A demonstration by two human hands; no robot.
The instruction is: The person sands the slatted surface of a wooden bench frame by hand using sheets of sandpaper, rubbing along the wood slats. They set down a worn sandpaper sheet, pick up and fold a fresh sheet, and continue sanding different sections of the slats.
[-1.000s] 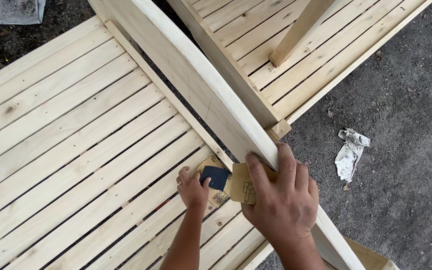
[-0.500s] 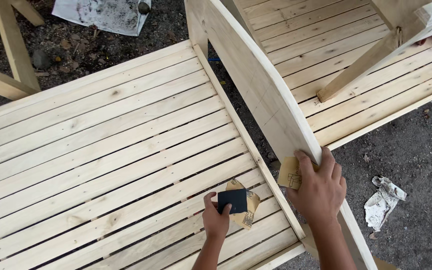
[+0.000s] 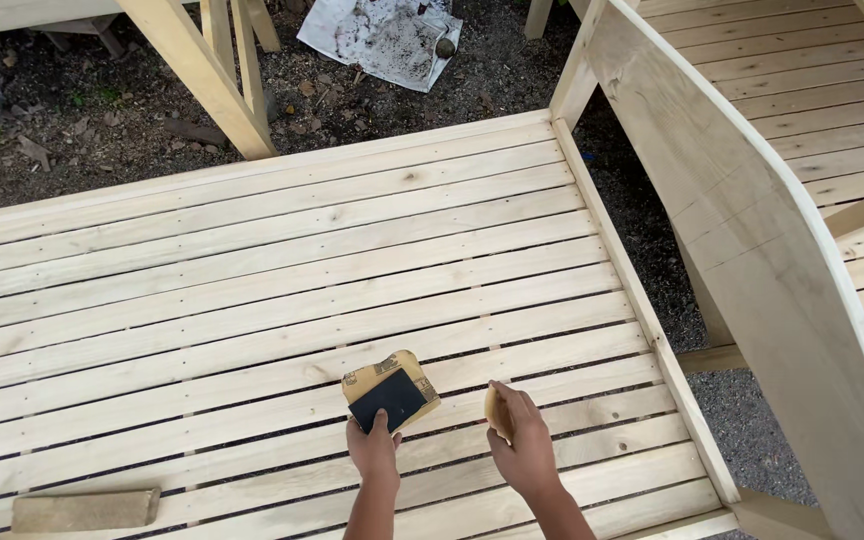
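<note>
Head view: the left hand (image 3: 373, 449) pinches the near edge of a sheet of sandpaper (image 3: 390, 390), thumb on top, fingers closed under it; a dark rectangular pad (image 3: 389, 400) sits on the tan sheet. The sheet lies flat on the slatted wooden frame (image 3: 252, 260), near its near-right corner. Just right of the sandpaper, the right hand (image 3: 522, 450) is curled around a small folded piece of sandpaper (image 3: 497, 410), held over the slats. A wooden block (image 3: 85, 509) rests on the slats well to the left of the sandpaper. Right of the frame rises a broad curved board (image 3: 752, 230), with another slatted panel (image 3: 822, 90) behind it. Beyond the frame's far edge lie wooden legs (image 3: 202, 75) and a dirty crumpled sheet (image 3: 382, 35) on the dirt ground. Nothing lies between the hands and the slats.

Compared with half a second ago, the right hand has left the curved board's edge and come down beside the sandpaper; the view has swung left.
</note>
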